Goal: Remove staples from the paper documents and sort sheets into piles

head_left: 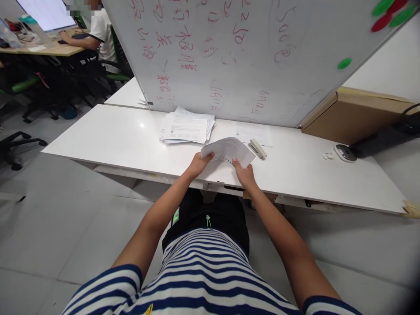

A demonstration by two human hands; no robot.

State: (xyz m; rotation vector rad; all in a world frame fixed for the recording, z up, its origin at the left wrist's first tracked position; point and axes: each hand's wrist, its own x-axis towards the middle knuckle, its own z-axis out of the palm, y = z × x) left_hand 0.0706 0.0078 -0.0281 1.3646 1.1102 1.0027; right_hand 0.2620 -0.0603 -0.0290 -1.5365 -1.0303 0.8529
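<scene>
Both my hands hold a small sheaf of printed papers just above the white table. My left hand pinches the sheaf's left edge, fingers closed on it. At the lower right corner of the sheaf, my right hand grips it with the thumb on top. The papers bow upward in the middle. A stapler lies on the table right beside the sheaf, to its right. A loose stack of printed sheets rests farther back, left of centre.
A single sheet lies behind the stapler. A whiteboard with red writing leans at the table's back edge. A cardboard box and a mouse sit at right. Another person works at a desk far left.
</scene>
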